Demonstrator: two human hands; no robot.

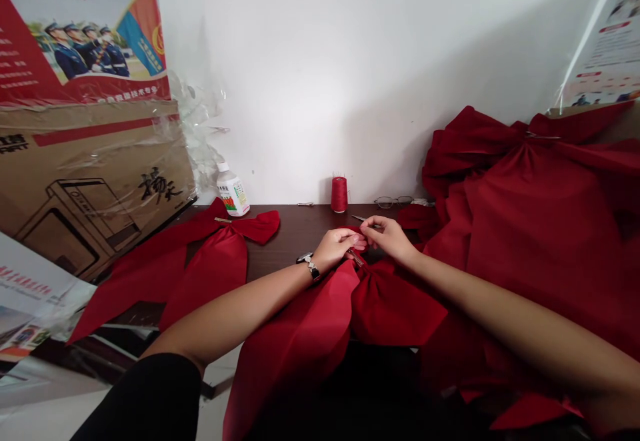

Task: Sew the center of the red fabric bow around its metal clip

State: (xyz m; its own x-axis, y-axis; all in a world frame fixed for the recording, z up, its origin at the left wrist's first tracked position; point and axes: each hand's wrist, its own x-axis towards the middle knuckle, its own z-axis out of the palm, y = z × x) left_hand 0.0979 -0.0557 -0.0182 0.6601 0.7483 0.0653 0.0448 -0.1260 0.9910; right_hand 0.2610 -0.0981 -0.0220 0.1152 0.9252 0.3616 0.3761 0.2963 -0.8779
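Note:
In the head view, a red fabric bow (400, 304) hangs over the table's front edge, its middle gathered under a metal clip (356, 258). My left hand (337, 248), with a watch and a bracelet at the wrist, is closed on the bow's gathered part just above the clip. Close beside it, my right hand (387, 236) has thumb and forefinger pinched together. Whatever lies in that pinch is too small to make out. A red thread cone (339, 194) with several needles on its top stands by the wall behind my hands.
Another clipped red bow (227, 244) lies at left, near a white bottle (233, 191). Many red bows are heaped (540, 208) at right. Eyeglasses (393, 201) and a small metal clip (305, 204) lie along the wall. A large cardboard box (90, 181) stands at left.

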